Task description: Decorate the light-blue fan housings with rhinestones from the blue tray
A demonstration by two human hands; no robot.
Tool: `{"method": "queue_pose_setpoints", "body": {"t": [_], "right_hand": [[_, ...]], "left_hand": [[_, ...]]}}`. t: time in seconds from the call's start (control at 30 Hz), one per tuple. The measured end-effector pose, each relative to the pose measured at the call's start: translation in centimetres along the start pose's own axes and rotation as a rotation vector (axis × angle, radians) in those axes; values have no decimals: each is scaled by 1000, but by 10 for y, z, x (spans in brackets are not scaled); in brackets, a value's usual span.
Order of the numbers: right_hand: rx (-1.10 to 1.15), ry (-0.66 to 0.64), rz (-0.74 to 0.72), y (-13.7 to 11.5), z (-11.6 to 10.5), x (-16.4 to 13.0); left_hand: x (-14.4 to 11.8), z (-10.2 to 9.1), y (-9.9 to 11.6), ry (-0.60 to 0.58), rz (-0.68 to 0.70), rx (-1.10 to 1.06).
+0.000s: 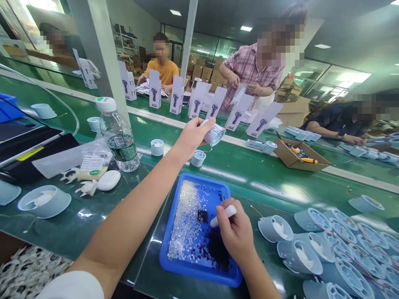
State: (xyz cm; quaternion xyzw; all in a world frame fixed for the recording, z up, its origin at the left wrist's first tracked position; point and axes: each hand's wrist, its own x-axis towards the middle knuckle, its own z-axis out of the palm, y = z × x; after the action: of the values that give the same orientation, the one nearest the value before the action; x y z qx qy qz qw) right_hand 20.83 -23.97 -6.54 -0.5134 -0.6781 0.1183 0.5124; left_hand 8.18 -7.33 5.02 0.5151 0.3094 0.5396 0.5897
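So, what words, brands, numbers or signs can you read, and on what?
Nothing reads clearly.
White boxes: small lettering, unreadable.
Bottle: label and cap print unreadable.
Paper label beside the bottle: print too small.
Pale tube: lettering too small.
Light blue casing, white stick: no readable text.

Bright overall; ceiling panels (246, 28) lit; glare streaks on green worktop (230, 169); edges stretched.

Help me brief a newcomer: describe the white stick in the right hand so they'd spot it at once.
On the green table, find the blue tray holding clear bits and black bits. Over its right side is the right hand, gripping the white stick. It is one smooth rod, far larger than the tiny loose bits below it.
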Motion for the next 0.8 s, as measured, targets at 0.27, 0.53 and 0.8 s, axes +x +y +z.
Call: {"method": "queue_pose_setpoints", "body": {"t": [0.27, 0.53, 0.8], "right_hand": [[34, -41, -16, -3, 3, -2], [59, -85, -33, -4, 3, -4], [0, -56, -16, -7, 5, 0]], "left_hand": [[-1, 1, -3, -35, -44, 24], [-5, 3, -3, -31, -46, 90], [-4, 3, -6, 60, -31, 73]]}}
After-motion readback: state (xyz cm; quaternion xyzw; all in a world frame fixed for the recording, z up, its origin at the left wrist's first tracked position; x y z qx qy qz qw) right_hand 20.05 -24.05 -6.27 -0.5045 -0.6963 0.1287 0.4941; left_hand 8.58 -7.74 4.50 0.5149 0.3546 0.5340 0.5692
